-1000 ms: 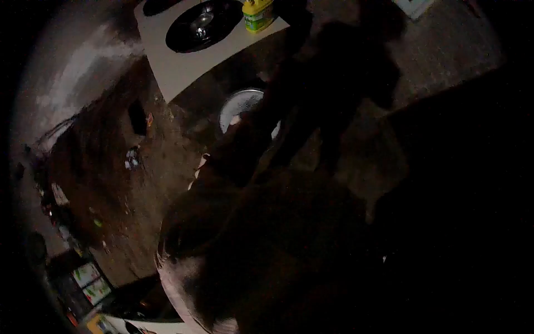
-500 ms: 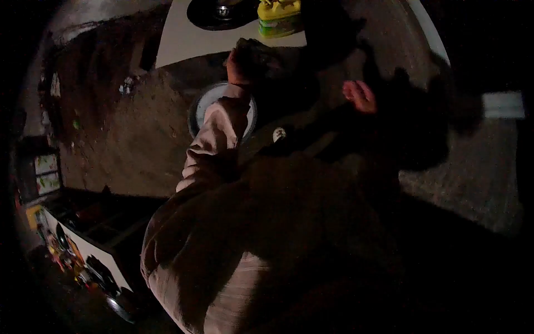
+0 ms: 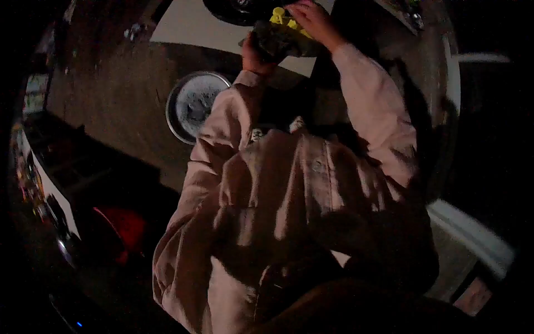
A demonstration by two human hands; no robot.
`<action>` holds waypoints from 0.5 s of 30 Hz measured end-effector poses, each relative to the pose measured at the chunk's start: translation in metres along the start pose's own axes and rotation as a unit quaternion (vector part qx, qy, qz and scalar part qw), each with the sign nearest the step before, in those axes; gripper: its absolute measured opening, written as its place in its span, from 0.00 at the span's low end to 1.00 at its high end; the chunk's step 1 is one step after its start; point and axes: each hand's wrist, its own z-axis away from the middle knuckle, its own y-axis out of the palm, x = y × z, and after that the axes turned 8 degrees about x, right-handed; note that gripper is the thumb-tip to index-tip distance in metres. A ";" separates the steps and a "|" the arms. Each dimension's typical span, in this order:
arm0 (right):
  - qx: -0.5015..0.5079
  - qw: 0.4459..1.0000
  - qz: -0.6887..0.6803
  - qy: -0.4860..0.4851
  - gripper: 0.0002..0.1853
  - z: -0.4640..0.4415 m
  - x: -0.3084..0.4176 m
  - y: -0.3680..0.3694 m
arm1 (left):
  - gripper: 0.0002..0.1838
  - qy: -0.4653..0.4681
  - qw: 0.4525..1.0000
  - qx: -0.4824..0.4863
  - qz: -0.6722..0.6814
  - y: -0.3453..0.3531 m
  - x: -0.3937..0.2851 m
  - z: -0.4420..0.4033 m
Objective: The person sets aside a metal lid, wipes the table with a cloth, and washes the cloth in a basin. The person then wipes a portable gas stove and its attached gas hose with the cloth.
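My left hand [image 3: 258, 57] is closed round a dark, crumpled cloth-like thing [image 3: 275, 40] at the front edge of the white table [image 3: 186, 28]. My right hand [image 3: 313, 19] reaches over the table, its fingers at the top of a yellow item [image 3: 292, 23], just behind the dark thing. Whether those fingers grip it is too dark to tell. A round black object [image 3: 231, 12] lies on the table beside the yellow item, to its left.
A round metal basin [image 3: 196, 106] with whitish contents stands on the floor left of my left arm. Farther left are a white-topped table [image 3: 58, 200] with cluttered items and a red object [image 3: 125, 228]. A pale strip [image 3: 473, 234] runs along the lower right.
My right hand has moved up and left to the yellow item. My left hand still holds the dark thing, now nearer the yellow item. The view has shifted, showing the basin less covered.
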 end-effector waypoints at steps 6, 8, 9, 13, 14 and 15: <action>0.298 0.845 -0.425 0.130 0.24 -0.059 -0.101 0.101 | 0.26 0.061 0.993 -0.097 -0.034 0.018 0.009 -0.014; 0.293 0.843 -0.433 0.130 0.25 -0.058 -0.100 0.110 | 0.24 0.077 0.990 -0.116 -0.006 0.022 0.017 -0.012; 0.309 0.837 -0.436 0.121 0.25 -0.059 -0.094 0.108 | 0.24 0.093 0.988 -0.126 -0.002 0.023 0.021 -0.013; 0.286 0.919 -0.272 0.024 0.24 -0.055 -0.100 0.128 | 0.24 0.160 0.977 -0.137 -0.004 -0.011 0.040 -0.029; 0.273 0.934 -0.229 -0.004 0.24 -0.053 -0.100 0.134 | 0.23 0.171 0.977 -0.129 0.012 -0.019 0.043 -0.029; 0.279 0.932 -0.232 -0.012 0.24 -0.048 -0.101 0.142 | 0.23 0.181 0.974 -0.133 0.012 -0.024 0.047 -0.026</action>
